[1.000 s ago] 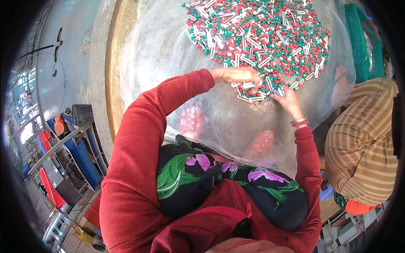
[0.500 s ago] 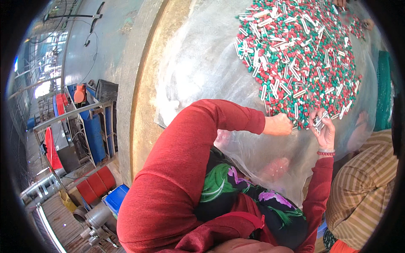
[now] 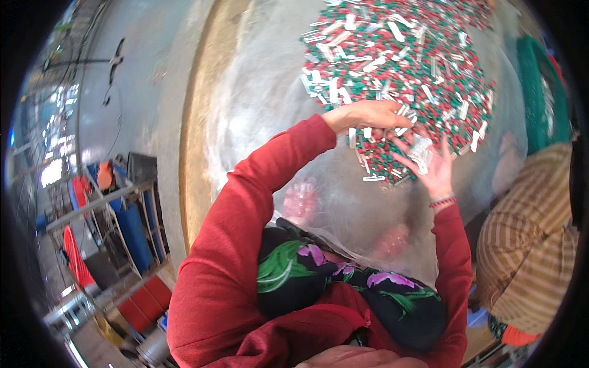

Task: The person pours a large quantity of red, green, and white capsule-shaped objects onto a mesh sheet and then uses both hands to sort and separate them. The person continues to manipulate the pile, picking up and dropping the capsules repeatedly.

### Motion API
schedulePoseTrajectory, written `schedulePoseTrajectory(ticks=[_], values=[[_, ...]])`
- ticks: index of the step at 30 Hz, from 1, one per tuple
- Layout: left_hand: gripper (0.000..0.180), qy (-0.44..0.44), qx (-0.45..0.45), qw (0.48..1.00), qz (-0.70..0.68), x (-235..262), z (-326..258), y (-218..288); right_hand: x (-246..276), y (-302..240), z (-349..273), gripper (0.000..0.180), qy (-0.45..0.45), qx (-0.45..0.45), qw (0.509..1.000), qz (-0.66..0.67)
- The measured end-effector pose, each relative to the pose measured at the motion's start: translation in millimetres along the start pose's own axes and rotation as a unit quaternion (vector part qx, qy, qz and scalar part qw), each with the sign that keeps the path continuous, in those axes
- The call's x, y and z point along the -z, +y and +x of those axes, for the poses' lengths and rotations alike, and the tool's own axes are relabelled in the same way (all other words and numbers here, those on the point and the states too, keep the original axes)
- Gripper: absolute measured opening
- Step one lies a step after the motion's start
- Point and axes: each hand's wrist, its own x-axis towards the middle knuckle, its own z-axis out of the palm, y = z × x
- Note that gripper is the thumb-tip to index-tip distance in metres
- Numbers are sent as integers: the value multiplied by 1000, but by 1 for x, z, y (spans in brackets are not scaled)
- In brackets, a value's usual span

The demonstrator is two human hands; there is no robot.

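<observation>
At the near edge of a broad heap of small red and green pieces (image 3: 408,70), two bare hands come close together. Look at the left hand (image 3: 370,114): back uppermost, fingers bent, pinching narrow white strips (image 3: 405,114) at the fingertips, right beside the other palm. Across to the right hand (image 3: 437,172), palm up, fingers spread well apart, a bunch of pale strips (image 3: 420,152) lying across it, cradled rather than clenched! And the heap itself: red and green thickly mixed, white strips strewn through at every angle, all spread on a translucent plastic sheet (image 3: 245,116). Blur hides the finer detail.
</observation>
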Motion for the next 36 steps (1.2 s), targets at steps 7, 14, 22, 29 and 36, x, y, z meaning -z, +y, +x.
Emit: schedulePoseTrajectory(ticks=[7,14,22,29,36], values=[[52,155,-152,897,385,-62,-12,62,-15,3,25,59,165,104,980,-33],[45,273,-246,857,362,-43,-43,102,-25,-62,41,37,8,234,966,113],[45,355,-129,841,386,34,-62,37,-106,-306,-47,70,-183,478,840,179],[84,407,-73,728,547,109,-48,-122,-11,-194,79,58,144,387,858,-306],[96,384,-15,808,446,83,-44,-70,-38,-75,107,75,20,269,320,-908]])
